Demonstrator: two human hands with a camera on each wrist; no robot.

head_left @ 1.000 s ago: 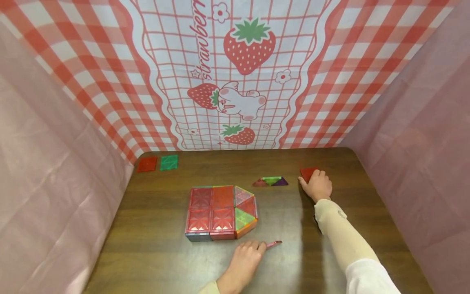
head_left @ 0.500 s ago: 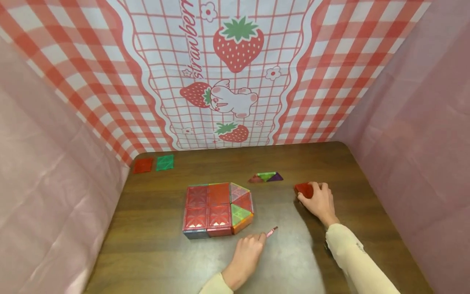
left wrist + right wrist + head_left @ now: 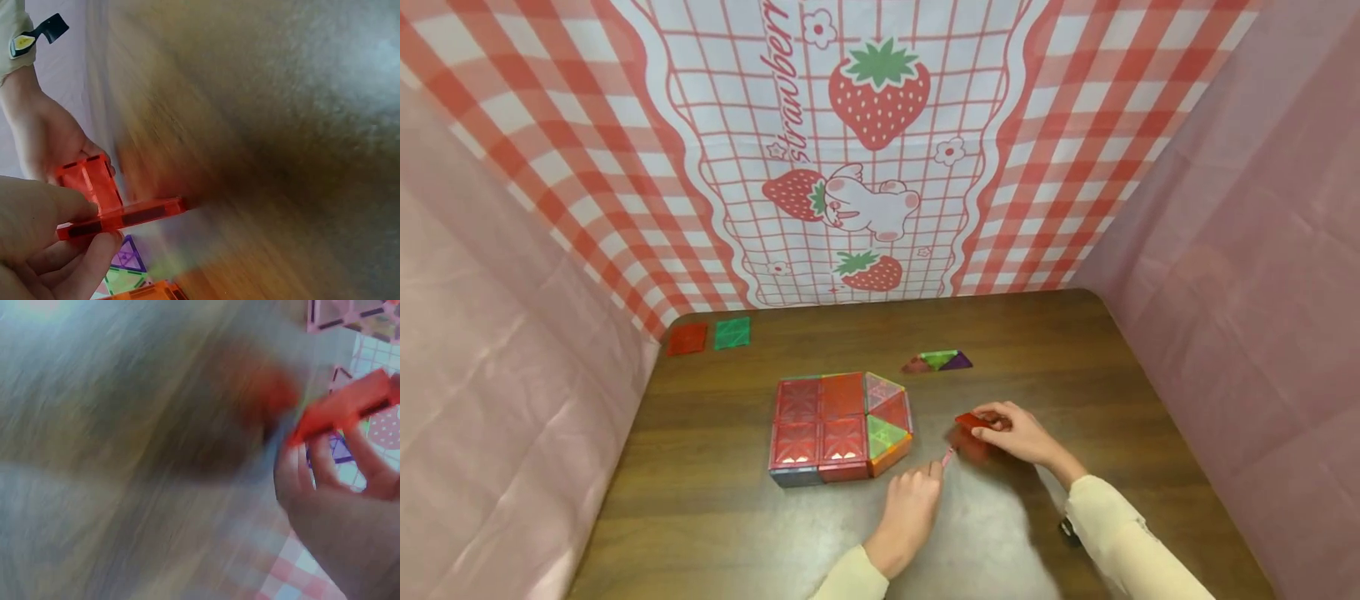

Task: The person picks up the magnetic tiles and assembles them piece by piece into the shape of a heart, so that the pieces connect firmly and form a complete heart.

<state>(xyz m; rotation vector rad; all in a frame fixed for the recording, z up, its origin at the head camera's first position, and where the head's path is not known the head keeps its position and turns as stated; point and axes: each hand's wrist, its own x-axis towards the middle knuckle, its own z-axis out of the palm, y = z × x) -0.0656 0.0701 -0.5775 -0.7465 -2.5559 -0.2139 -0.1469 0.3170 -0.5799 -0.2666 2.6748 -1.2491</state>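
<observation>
My left hand (image 3: 910, 508) pinches a red magnetic tile (image 3: 137, 214) by one end; the tile stands edge-on. Close by on the right, my right hand (image 3: 1017, 429) grips another red magnetic tile (image 3: 972, 421) between thumb and fingers, raised over the table with a red reflection beneath. The two tiles overlap in the left wrist view. To the left of both hands lies a low block of joined magnetic tiles (image 3: 842, 439), mostly red squares on top, with pink, red and green triangles at its right end.
Behind the hands sits a small strip of red, green and purple triangle tiles (image 3: 938, 361). A red square tile (image 3: 687, 339) and a green square tile (image 3: 732, 333) lie at the back left corner. A strawberry-print cloth (image 3: 880, 208) hangs along the table's back edge.
My right hand has brought its red tile from the back right toward me and leftward, near the left hand. The left hand's tile has swung to point more away from me.
</observation>
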